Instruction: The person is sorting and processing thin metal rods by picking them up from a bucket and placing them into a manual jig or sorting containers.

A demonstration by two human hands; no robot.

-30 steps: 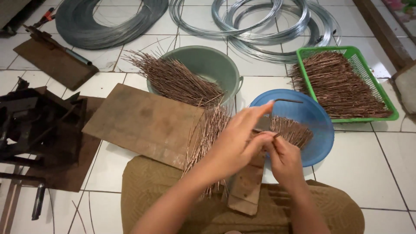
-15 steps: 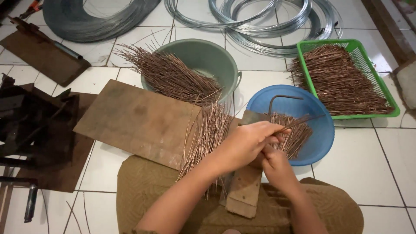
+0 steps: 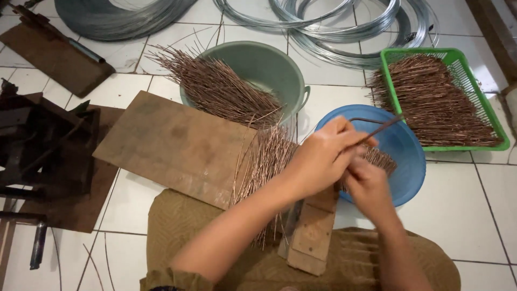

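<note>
**Currently: bending a wire piece over the wooden block**

Seen from beside the worker, the largest items sit at twelve o'clock: grey wire coils (image 3: 334, 27) spread across the tiled floor (image 3: 474, 215). At nine o'clock lies a flat wooden board (image 3: 172, 145). The green bucket (image 3: 269, 70), at eleven o'clock of the hands, carries a fan of straight wire pieces (image 3: 215, 89); the green basket (image 3: 493, 116) at two o'clock holds a heap of finished-looking pieces. The blue basin (image 3: 404, 156) lies directly behind the hands.

Procedure, as judged from the posture:
1. Keep the wooden block (image 3: 312, 237) steady at six o'clock of the hands.
2. Hold the bent wire (image 3: 382, 126) low, near the bend, so the free end does not whip.
3. Pull in one even stroke.

Grip state: the left hand (image 3: 323, 159) has its fingers pressed together, pinching the bent wire, which points toward two o'clock over the blue basin. The right hand (image 3: 369, 188) is curled tight just below, touching the left; what it pinches I cannot tell.

Compared with half a second earlier, the hands sat closed over the block with no wire end showing; now the left hand has lifted and the wire end projects clear above the basin.
</note>
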